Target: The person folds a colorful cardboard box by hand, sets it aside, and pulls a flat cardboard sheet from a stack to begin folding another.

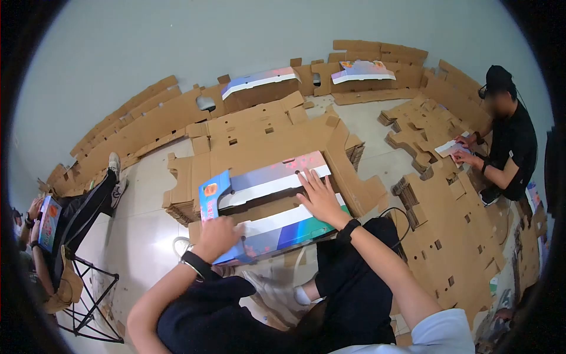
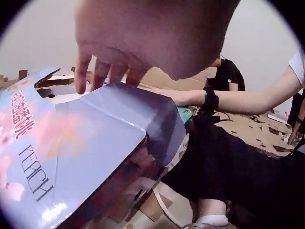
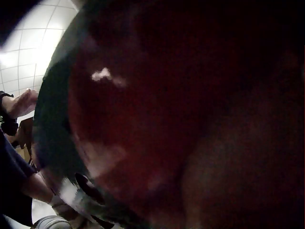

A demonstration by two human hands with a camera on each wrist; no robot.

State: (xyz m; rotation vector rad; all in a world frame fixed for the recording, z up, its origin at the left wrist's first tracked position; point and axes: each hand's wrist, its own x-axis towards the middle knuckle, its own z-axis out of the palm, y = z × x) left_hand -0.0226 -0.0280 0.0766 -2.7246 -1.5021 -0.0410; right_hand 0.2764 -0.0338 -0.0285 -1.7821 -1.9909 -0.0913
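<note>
A printed cardboard peach box (image 1: 312,162) lies in front of me, its long side panels folded inward with a gap between them. In the left wrist view its blue-violet end carries the word PEACH (image 2: 35,174) and red lettering. My left hand (image 1: 219,239) is at the box's near left corner, fingers (image 2: 99,74) extended down by the folded flap (image 2: 136,112). My right hand (image 1: 323,200) lies across the right end, fingers spread over the white strip of the far panel. The right wrist view is mostly dark and blurred.
Stacked flat brown cardboard (image 1: 253,141) lies under and behind the box, with more stacks (image 1: 448,230) at right. Two printed boxes (image 1: 262,79) stand by the wall. A person (image 1: 510,141) works at right; another, at left, holds a printed piece (image 1: 49,223) near a folding stool (image 1: 88,295).
</note>
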